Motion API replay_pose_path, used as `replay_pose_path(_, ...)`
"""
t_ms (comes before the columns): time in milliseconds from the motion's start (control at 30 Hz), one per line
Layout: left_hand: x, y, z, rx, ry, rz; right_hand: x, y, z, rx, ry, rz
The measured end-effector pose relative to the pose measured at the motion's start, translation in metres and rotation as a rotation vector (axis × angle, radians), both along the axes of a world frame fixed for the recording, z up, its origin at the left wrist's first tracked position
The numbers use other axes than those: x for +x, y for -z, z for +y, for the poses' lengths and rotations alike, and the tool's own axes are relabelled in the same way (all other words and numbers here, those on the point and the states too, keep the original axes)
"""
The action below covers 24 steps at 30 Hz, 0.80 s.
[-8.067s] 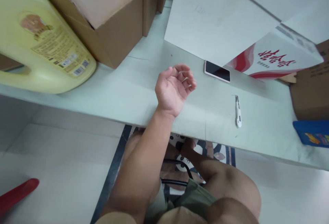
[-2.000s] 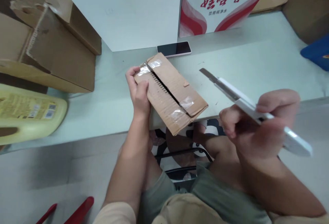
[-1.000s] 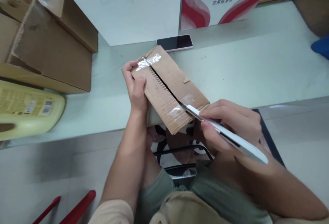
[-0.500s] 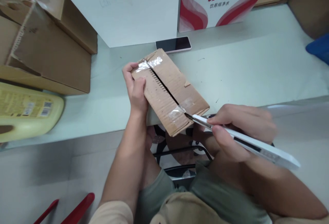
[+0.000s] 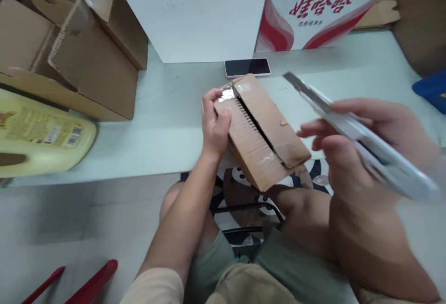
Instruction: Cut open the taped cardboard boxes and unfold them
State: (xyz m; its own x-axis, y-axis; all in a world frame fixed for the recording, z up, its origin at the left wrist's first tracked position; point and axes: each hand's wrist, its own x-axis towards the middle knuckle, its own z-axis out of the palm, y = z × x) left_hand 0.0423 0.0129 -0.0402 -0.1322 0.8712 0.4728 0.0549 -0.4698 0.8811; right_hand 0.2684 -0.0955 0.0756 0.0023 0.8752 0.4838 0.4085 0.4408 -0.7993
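A small brown cardboard box (image 5: 278,132) is tilted at the table's front edge, above my lap. A dark gap runs along the seam of its top, with clear tape at both ends. My left hand (image 5: 216,122) grips the box's far left corner, thumb on the top face. To the right, my right hand (image 5: 362,141) holds a white utility knife (image 5: 369,146), its blade out and pointing up and to the left. That blade is in the air, apart from the box. Motion blurs the knife's rear end.
A phone (image 5: 247,67) lies behind the box, before a large white box (image 5: 205,16) and a red-and-white carton (image 5: 313,20). Open cardboard boxes (image 5: 101,67) and a yellow jug (image 5: 45,136) stand at the left. Something blue (image 5: 430,91) is at the right edge.
My right hand has lifted the knife off the box's near end, up and to the right. The seam is now split through the near tape. The whole view has shifted somewhat.
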Motion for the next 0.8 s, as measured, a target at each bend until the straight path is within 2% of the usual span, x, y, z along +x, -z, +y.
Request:
replay_pose_path(100, 0.008, 0.004, -0.007, 0.027, -0.002, 0.053, -0.032, -0.011, 0.016, -0.030, -0.068, -0.076)
replay_pose_path(167, 0.009, 0.005, -0.008, 0.039, 0.005, 0.049, -0.042, -0.010, 0.026, -0.060, -0.158, -0.177)
replay_pose_path(267, 0.008, 0.007, -0.007, 0.056, 0.029, 0.041, -0.042, 0.000, 0.037, -0.076, -0.205, -0.332)
replay_pose_path(367, 0.007, 0.009, -0.005, 0.064, 0.046, 0.048, -0.039, 0.007, 0.040, -0.085, -0.182, -0.399)
replay_pose_path(800, 0.008, 0.009, -0.005, 0.089, 0.055, 0.041, -0.044, 0.007, 0.039, -0.039, -0.146, -0.382)
